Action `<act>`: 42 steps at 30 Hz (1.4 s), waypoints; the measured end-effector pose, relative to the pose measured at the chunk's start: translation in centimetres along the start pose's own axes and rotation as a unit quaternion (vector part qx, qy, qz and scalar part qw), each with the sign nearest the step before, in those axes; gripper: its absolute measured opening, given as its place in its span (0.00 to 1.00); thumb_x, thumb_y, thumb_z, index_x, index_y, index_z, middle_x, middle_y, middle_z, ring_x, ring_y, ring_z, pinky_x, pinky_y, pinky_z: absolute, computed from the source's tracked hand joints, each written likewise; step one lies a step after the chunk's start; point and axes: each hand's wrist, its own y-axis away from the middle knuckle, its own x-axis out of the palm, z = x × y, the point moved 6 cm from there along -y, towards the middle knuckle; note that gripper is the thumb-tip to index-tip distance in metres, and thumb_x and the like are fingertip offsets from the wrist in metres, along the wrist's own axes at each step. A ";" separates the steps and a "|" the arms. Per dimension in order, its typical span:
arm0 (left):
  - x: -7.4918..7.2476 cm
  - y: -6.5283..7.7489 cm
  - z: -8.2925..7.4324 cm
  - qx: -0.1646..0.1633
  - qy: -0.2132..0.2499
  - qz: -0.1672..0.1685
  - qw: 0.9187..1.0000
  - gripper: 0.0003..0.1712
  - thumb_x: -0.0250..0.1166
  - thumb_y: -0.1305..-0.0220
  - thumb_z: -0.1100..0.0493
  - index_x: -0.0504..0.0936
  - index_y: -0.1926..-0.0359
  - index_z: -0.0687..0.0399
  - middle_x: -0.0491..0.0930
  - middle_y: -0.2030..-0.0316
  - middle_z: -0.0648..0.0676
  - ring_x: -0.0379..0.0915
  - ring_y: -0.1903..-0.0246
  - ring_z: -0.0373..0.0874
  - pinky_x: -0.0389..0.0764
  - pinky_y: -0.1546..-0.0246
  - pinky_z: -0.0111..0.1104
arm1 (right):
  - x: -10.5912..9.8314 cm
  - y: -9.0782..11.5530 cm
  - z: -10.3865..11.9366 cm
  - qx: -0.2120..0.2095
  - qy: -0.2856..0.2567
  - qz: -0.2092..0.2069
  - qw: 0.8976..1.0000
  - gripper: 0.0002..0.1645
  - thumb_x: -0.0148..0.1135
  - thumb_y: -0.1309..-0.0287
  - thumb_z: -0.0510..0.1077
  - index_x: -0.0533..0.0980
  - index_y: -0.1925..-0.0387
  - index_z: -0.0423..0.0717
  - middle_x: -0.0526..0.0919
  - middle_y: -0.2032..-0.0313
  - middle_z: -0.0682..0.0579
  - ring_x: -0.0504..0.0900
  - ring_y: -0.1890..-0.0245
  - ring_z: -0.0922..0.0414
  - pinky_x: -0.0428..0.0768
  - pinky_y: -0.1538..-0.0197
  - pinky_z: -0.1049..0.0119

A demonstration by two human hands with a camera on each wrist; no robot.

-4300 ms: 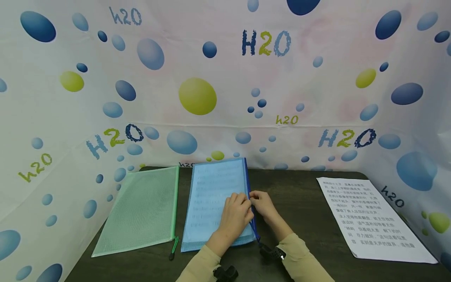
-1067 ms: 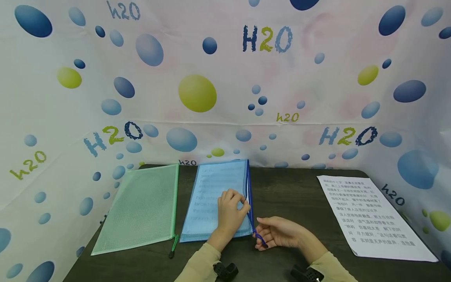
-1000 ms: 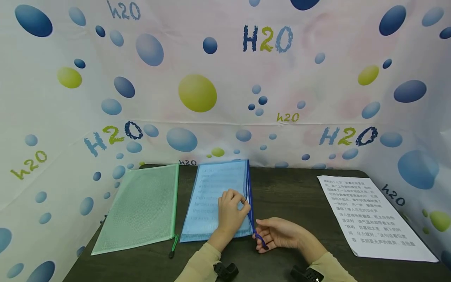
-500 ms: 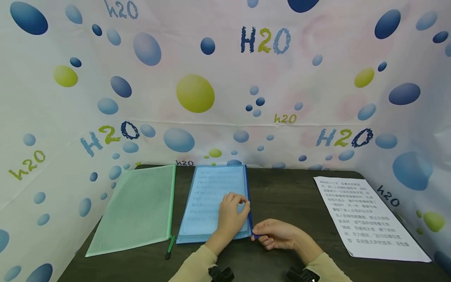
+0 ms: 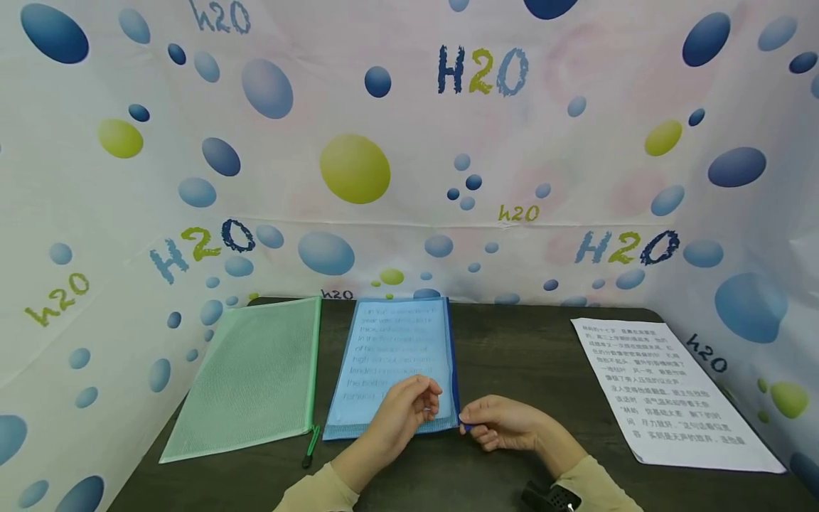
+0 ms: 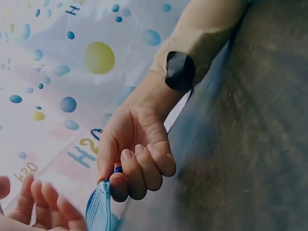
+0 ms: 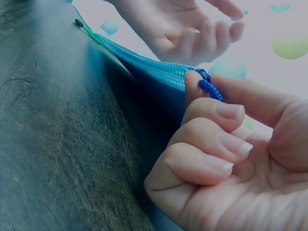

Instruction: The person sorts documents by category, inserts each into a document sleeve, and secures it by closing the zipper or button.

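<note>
A blue mesh zipper bag (image 5: pixel 384 355) with printed paper inside lies in the middle of the dark table, its dark blue zip edge on the right. My right hand (image 5: pixel 505 425) pinches the bag's near right corner between thumb and index finger. A short blue pull cord (image 7: pixel 210 90) pokes out at that grip, and the other fingers are curled in. The left wrist view shows the bag's corner lifted at those fingers. My left hand (image 5: pixel 404 412) hovers over the bag's lower part, palm turned inward, fingers loosely bent and holding nothing.
On the left lies a green mesh zipper bag (image 5: pixel 256 377) with a green pull cord (image 5: pixel 311 446) at its near corner. To the right is a printed white sheet (image 5: pixel 672 391). A white patterned sheet (image 5: pixel 409 128) walls the table (image 5: pixel 512 355) at back and sides.
Both hands were at the bag's zip edge; the right moved down to the near corner and pinches it. The left has let go of the edge and drawn back toward the lower left.
</note>
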 end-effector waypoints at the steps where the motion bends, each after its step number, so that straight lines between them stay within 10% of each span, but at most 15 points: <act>1: 0.0 0.3 0.2 -0.022 0.020 0.023 0.999 0.15 0.47 0.25 0.51 0.77 0.64 0.51 0.74 0.69 0.46 0.70 0.68 0.37 0.73 0.62 0.30 | 0.0 0.0 0.0 0.000 0.001 -0.001 1.000 0.15 0.43 0.26 0.41 0.77 0.62 0.46 0.63 0.80 0.63 0.57 0.82 0.69 0.59 0.76 0.76; 4: 0.1 1.5 1.2 -0.105 0.083 0.103 0.986 0.18 0.44 0.24 0.46 0.77 0.62 0.46 0.75 0.66 0.44 0.71 0.66 0.36 0.74 0.60 0.30 | -0.1 -0.1 0.0 -0.001 0.005 -0.005 1.000 0.15 0.44 0.27 0.41 0.77 0.64 0.47 0.64 0.80 0.63 0.58 0.82 0.70 0.59 0.76 0.76; 8: 0.4 3.2 2.5 -0.214 0.145 0.210 0.943 0.25 0.38 0.24 0.39 0.78 0.58 0.44 0.78 0.62 0.43 0.74 0.61 0.36 0.75 0.55 0.30 | -0.2 -0.2 -0.1 -0.004 0.008 -0.008 1.000 0.14 0.44 0.27 0.41 0.75 0.66 0.48 0.64 0.81 0.63 0.58 0.82 0.71 0.60 0.77 0.77; 12: 0.8 4.2 3.3 -0.258 0.169 0.272 0.911 0.29 0.36 0.25 0.36 0.79 0.55 0.44 0.80 0.59 0.43 0.76 0.57 0.35 0.76 0.52 0.31 | -0.2 -0.2 -0.1 -0.008 0.005 -0.009 1.000 0.13 0.45 0.27 0.41 0.74 0.68 0.49 0.64 0.81 0.64 0.59 0.82 0.71 0.60 0.77 0.77; 17: 1.3 4.6 4.2 -0.287 0.180 0.292 0.894 0.31 0.37 0.27 0.33 0.78 0.50 0.46 0.80 0.56 0.43 0.77 0.55 0.36 0.77 0.50 0.32 | -0.2 -0.2 0.0 -0.020 0.003 -0.009 1.000 0.13 0.45 0.27 0.41 0.74 0.68 0.50 0.65 0.80 0.64 0.59 0.82 0.71 0.61 0.76 0.77; 26: 0.6 4.2 5.5 -0.314 0.218 0.239 0.893 0.43 0.39 0.28 0.31 0.54 0.25 0.54 0.76 0.41 0.49 0.76 0.45 0.42 0.75 0.42 0.36 | -0.2 -0.1 0.5 -0.038 0.006 -0.011 0.999 0.13 0.46 0.28 0.40 0.75 0.68 0.51 0.66 0.80 0.65 0.59 0.81 0.71 0.61 0.75 0.78; 42: 0.2 3.5 5.9 -0.283 0.235 0.195 0.909 0.33 0.43 0.25 0.40 0.61 0.27 0.50 0.78 0.44 0.45 0.75 0.44 0.42 0.72 0.39 0.39 | -1.5 0.2 0.6 -0.043 0.083 -0.071 0.993 0.10 0.52 0.32 0.39 0.78 0.66 0.53 0.70 0.78 0.65 0.60 0.84 0.70 0.61 0.76 0.75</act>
